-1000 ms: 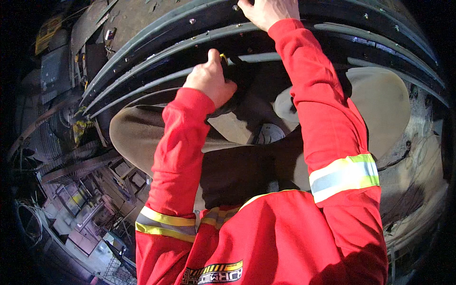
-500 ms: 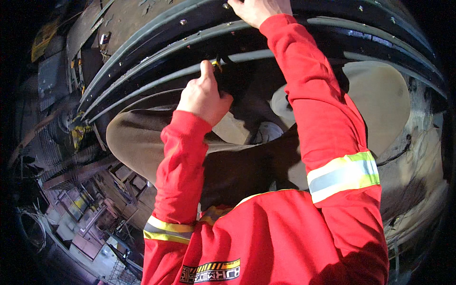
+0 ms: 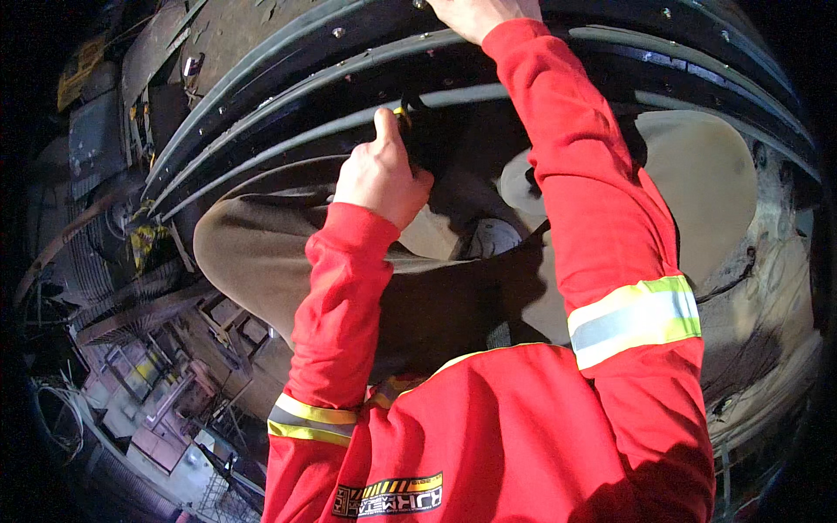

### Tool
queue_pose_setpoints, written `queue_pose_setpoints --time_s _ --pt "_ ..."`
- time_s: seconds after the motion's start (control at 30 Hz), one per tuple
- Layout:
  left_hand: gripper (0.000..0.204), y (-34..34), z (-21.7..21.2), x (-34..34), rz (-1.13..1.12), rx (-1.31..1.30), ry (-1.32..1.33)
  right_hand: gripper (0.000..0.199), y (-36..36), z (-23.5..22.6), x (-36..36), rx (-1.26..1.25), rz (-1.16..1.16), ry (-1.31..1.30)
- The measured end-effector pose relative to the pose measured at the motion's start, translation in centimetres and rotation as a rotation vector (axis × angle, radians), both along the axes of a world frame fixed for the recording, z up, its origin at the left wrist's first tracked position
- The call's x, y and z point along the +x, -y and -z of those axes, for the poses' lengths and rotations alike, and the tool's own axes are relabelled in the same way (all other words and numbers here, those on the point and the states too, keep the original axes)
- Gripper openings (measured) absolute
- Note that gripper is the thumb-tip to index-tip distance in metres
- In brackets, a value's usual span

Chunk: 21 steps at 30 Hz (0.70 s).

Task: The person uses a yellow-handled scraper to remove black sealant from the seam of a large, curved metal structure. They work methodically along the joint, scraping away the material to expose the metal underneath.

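My left hand (image 3: 384, 179) is closed around a mostly shadowed black tool with a yellow band (image 3: 401, 113), thumb pointing up along it. Its exact kind cannot be made out. The tool's end lies close to the lowest of several curved dark metal rails (image 3: 349, 120). Higher up, my right hand (image 3: 485, 16) reaches to the upper rails beside a bolt head (image 3: 420, 3). Most of its fingers are cut off by the top edge of the picture, so their grip is hidden.
Bolts (image 3: 338, 33) stud the rails. Below them are my brown-trousered legs (image 3: 253, 248). A worn, stained surface (image 3: 767, 253) lies at right. Scrap-like metal pieces and a yellow item (image 3: 144, 244) crowd the left; frames and boxes (image 3: 161, 444) sit at lower left.
My left hand and the tool have shifted slightly to the right. My right hand has moved slightly up and right, staying by the upper rails.
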<state>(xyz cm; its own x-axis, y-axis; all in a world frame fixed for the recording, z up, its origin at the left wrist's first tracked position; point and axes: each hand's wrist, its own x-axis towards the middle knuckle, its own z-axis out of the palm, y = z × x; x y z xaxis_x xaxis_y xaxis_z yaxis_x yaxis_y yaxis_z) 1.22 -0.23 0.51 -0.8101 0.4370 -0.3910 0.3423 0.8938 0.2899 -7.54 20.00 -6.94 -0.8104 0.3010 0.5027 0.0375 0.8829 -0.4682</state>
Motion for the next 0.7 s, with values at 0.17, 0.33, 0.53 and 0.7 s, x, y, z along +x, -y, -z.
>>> queue_pose_setpoints --time_s 0.17,0.33,0.53,0.7 --pt "0.052 0.0 0.5 0.4 -0.008 0.014 -0.025 0.026 -0.2 -0.1 0.2 -0.027 -0.009 0.008" --pt "0.06 0.4 0.5 1.6 -0.043 -0.016 -0.017 0.026 -0.1 -0.1 0.3 0.003 0.004 0.06" --pt "0.058 0.5 1.9 1.7 -0.037 0.016 -0.076 0.027 0.0 -0.1 0.2 -0.017 0.01 0.028" --pt "0.06 1.1 0.8 2.7 -0.059 0.035 -0.035 0.026 0.1 0.1 -0.1 0.008 -0.002 0.056"
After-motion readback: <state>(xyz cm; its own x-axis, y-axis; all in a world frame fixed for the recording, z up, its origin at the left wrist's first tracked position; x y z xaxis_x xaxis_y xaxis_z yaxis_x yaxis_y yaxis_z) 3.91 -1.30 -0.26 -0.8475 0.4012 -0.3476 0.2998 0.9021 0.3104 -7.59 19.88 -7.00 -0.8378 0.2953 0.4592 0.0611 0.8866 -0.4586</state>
